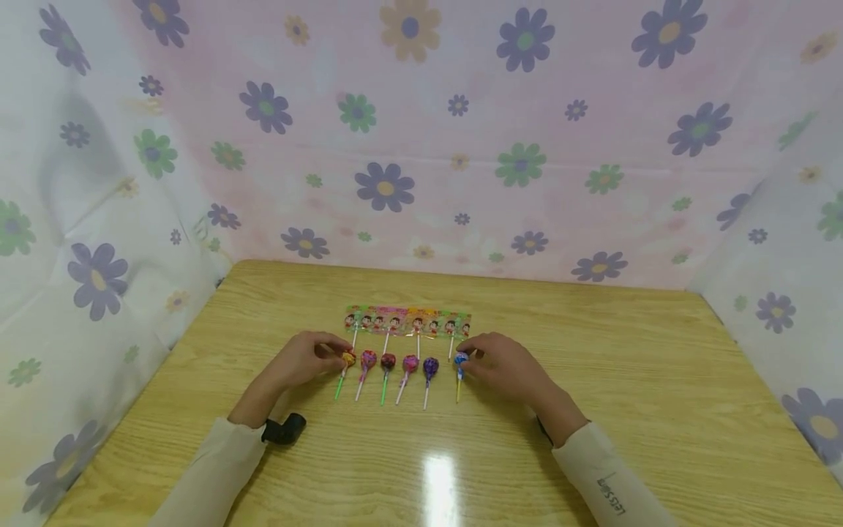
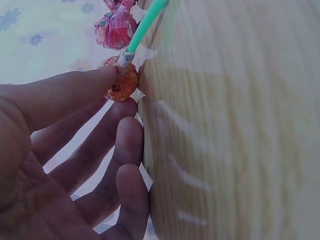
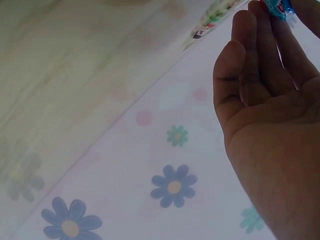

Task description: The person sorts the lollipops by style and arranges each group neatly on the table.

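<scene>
Several wrapped lollipops lie in a row on the wooden table (image 1: 593, 351), heads towards the far side. My left hand (image 1: 341, 357) pinches the orange lollipop (image 1: 348, 359) at the row's left end; the left wrist view shows thumb and forefinger of that hand (image 2: 114, 94) on its head (image 2: 120, 86), with its green stick pointing away. My right hand (image 1: 466, 359) holds the blue lollipop (image 1: 460, 359) at the right end; in the right wrist view its fingertips (image 3: 260, 15) close on the blue wrapper (image 3: 277, 7).
Between the two hands lie a pink (image 1: 368, 359), a dark red (image 1: 388, 361), a pink-blue (image 1: 410, 363) and a purple lollipop (image 1: 431, 365). Behind the row lies a printed strip pack (image 1: 408, 322). Flowered cloth (image 1: 421, 146) walls in three sides.
</scene>
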The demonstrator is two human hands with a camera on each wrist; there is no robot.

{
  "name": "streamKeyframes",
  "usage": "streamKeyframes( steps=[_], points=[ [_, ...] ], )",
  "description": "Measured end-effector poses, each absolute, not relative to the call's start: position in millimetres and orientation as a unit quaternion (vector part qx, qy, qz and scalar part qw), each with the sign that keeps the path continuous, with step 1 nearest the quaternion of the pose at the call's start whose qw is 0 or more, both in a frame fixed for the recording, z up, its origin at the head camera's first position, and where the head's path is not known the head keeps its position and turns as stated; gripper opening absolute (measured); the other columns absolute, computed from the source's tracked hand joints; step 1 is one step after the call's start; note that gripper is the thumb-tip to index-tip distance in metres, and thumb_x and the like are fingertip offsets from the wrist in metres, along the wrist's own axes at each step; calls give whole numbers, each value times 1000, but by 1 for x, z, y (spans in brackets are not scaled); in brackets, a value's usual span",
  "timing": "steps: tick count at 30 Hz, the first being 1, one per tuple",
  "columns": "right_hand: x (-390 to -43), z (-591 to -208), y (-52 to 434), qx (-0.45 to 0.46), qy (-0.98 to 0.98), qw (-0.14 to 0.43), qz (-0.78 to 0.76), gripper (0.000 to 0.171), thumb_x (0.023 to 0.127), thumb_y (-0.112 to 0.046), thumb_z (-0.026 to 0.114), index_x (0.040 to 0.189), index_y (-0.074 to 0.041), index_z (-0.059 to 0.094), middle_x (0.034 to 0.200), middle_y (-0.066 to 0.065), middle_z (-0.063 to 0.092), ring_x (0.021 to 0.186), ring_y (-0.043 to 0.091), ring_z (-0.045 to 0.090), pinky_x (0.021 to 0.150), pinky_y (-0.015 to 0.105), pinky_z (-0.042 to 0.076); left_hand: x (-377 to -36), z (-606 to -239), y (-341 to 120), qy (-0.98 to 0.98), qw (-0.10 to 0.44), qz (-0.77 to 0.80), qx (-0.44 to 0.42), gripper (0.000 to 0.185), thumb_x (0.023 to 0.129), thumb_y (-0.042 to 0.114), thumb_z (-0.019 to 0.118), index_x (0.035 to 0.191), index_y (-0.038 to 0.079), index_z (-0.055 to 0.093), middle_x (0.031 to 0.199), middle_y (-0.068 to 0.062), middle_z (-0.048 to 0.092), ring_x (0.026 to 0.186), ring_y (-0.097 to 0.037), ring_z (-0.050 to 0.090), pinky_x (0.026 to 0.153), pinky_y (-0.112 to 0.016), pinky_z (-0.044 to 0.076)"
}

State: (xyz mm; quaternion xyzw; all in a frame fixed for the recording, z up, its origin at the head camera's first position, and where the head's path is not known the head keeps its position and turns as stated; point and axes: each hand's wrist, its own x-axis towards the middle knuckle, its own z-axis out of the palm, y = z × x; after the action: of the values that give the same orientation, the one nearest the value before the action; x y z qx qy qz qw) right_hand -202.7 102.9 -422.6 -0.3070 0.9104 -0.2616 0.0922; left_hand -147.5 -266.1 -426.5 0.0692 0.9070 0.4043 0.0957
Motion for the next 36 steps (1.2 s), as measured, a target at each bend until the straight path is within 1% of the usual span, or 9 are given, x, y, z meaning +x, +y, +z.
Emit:
streamKeyframes(
  steps=[7,18,23,31,36],
  points=[
    [-198,-424,92,-351,901,84,-241,26,95,-26,69,118,-16,72,111,-5,73,95,11,67,85,36,55,-148,-427,-267,907,99,405,66,25,92,12,71,117,7,72,107,-11,71,89,-19,67,76,-35,56],
    [-200,-426,87,-360,904,78,-216,24,95,-27,68,116,-16,73,107,-5,73,97,13,66,87,38,55,-147,-427,-268,905,97,409,63,26,91,11,72,116,7,72,107,-12,71,89,-19,67,76,-34,56],
    [-200,-426,87,-364,902,78,-219,24,95,-27,68,116,-15,73,106,-5,73,96,13,67,86,38,55,-148,-426,-266,906,95,407,63,26,91,11,72,116,6,72,107,-12,71,89,-20,66,76,-35,56],
    [-201,-425,91,-351,908,80,-215,28,95,-30,68,119,-17,71,109,-6,72,97,13,67,86,38,55,-149,-424,-266,906,97,406,66,27,92,13,72,118,6,72,109,-13,70,93,-23,67,79,-39,57],
    [-201,-421,100,-344,913,70,-207,31,96,-32,67,123,-17,70,115,-2,71,101,16,67,88,40,54,-150,-422,-270,906,98,405,70,30,92,16,72,120,7,71,111,-13,70,95,-24,68,81,-41,57]
  ],
)
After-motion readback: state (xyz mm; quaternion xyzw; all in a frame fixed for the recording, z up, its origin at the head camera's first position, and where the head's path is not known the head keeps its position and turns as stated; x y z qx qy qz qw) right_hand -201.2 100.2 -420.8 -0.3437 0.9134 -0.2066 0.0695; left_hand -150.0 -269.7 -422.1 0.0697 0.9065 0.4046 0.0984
